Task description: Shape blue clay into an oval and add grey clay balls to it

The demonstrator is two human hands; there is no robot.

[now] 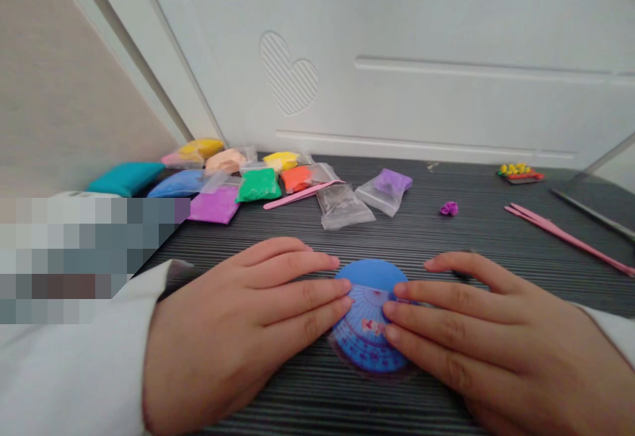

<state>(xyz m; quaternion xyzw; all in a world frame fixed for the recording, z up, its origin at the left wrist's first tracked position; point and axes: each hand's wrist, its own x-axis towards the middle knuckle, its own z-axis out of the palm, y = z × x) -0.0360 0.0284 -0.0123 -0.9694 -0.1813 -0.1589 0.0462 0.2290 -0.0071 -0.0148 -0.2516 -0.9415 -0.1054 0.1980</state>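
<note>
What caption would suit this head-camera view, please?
The left hand and right hand rest on a round blue disc before bags of coloured clay.

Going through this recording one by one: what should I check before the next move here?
Left hand fingertips on the round blue printed disc: ok.
Right hand fingertips on that disc: ok.
Disc lying flat on the dark striped table: ok.
Printed face uncovered: not ok, fingers overlap it.
Long pink plastic tool away from both hands: ok.
Disc stuck to the table: cannot tell.
</note>
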